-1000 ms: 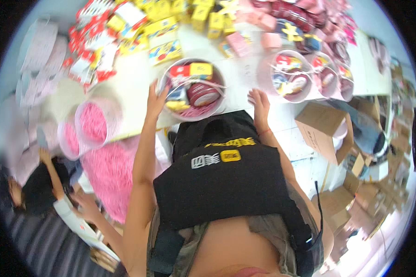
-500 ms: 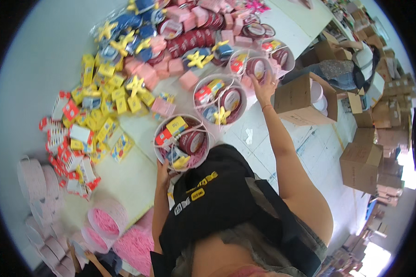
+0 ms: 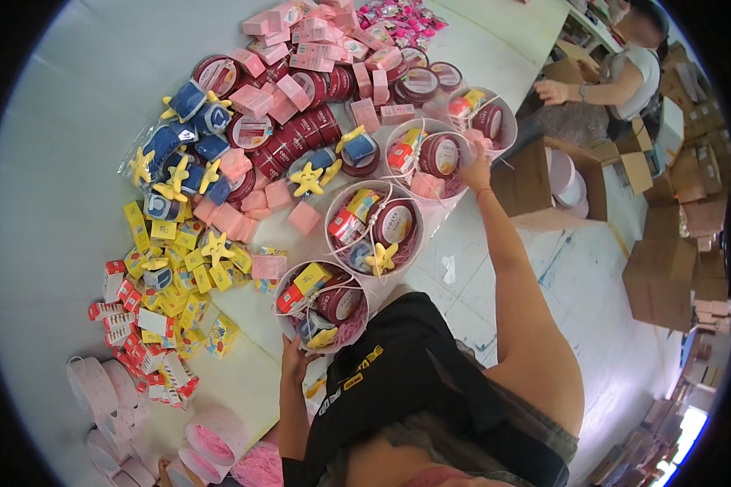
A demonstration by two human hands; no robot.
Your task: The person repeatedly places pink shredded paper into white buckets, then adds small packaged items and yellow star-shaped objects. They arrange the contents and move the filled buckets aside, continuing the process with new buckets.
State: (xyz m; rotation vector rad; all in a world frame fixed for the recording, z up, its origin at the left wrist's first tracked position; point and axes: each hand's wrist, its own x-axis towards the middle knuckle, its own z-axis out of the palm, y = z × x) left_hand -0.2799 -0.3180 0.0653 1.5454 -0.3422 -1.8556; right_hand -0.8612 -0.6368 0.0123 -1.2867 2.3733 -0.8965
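Four round white gift buckets with cord handles stand in a slanting row along the table's edge. My left hand (image 3: 295, 359) is closed against the lower left side of the nearest bucket (image 3: 281, 318). That bucket holds a yellow box, a red box, a dark red round tin (image 3: 340, 303), a blue bundle with a yellow star and pink shredded paper. My right hand (image 3: 477, 166) grips the right rim of the third bucket (image 3: 441, 203), close to the farthest bucket (image 3: 509, 134). Between these stands the second bucket (image 3: 330, 231), similarly filled, a yellow star (image 3: 382, 259) on top.
Piled on the table are yellow boxes (image 3: 191, 258), red-and-white boxes (image 3: 138, 349), tins (image 3: 300, 136), pink boxes (image 3: 313, 53) and blue bundles (image 3: 170, 154). Pink-filled buckets (image 3: 219, 438) stand at lower left. A cardboard carton (image 3: 536, 191) and another person (image 3: 625, 85) are at right.
The view has shifted, so the table and buckets appear lower. Both my hands stay at the same buckets. The person at right now has the head in view and a hand held out.
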